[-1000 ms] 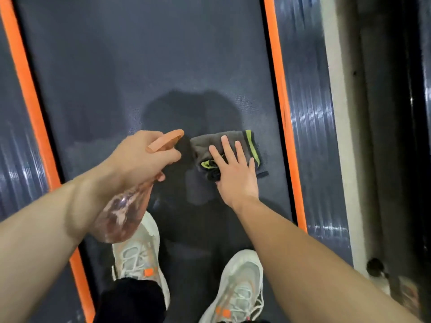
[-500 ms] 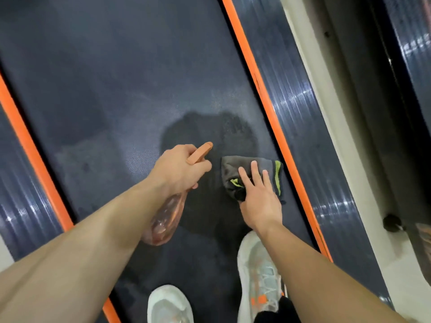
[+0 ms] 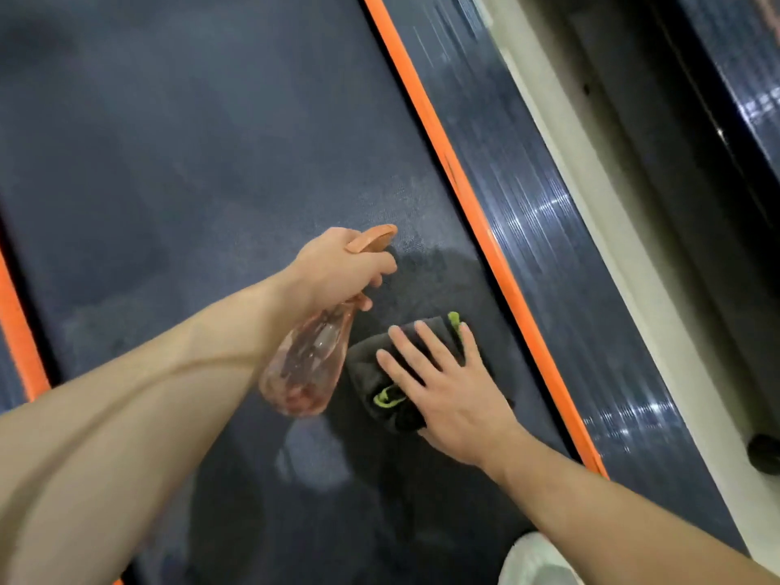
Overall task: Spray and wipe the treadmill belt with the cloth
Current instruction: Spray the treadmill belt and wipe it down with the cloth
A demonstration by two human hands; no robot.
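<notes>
The dark treadmill belt (image 3: 190,171) fills most of the view, with an orange strip along each side. My left hand (image 3: 337,268) grips a translucent orange spray bottle (image 3: 308,365) by its neck, nozzle pointing toward the belt's right side. A pale mist patch shows on the belt just beyond the nozzle. My right hand (image 3: 447,386) lies flat with straight fingers on a folded dark grey cloth (image 3: 375,373) with lime-green trim, pressing it onto the belt close to the right orange strip (image 3: 477,230).
A ribbed dark side rail (image 3: 561,255) runs right of the orange strip, then a pale floor strip (image 3: 624,263) and another dark machine edge at far right. The tip of a white shoe (image 3: 532,559) shows at the bottom. The left orange strip (image 3: 19,331) borders the belt's other side.
The view has swung and both hands have shifted toward the belt's right edge. The cloth under my right hand slid nearer the bottle. The shoes have mostly left the view.
</notes>
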